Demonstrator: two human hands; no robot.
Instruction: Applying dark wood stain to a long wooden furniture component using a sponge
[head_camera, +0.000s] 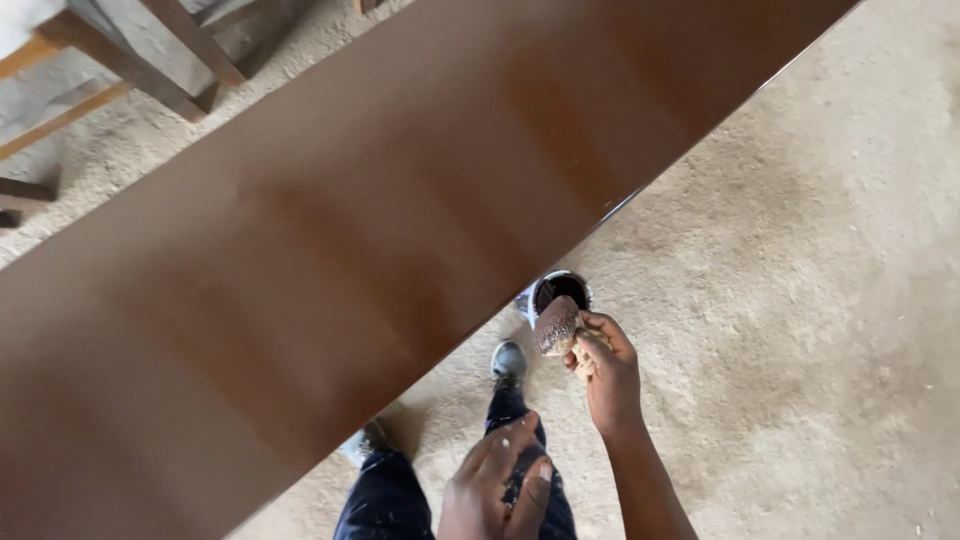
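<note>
A long brown board with a glossy stained face runs diagonally across the view. My right hand holds a stain-soaked sponge just above a small open tin of dark liquid standing on the floor beside the board's edge. My left hand rests on my thigh, fingers loosely spread, holding nothing. My legs in dark paint-flecked trousers and my grey shoes show below the board's edge.
The floor is covered in pale sawdust. Wooden frame pieces and legs stand at the upper left behind the board.
</note>
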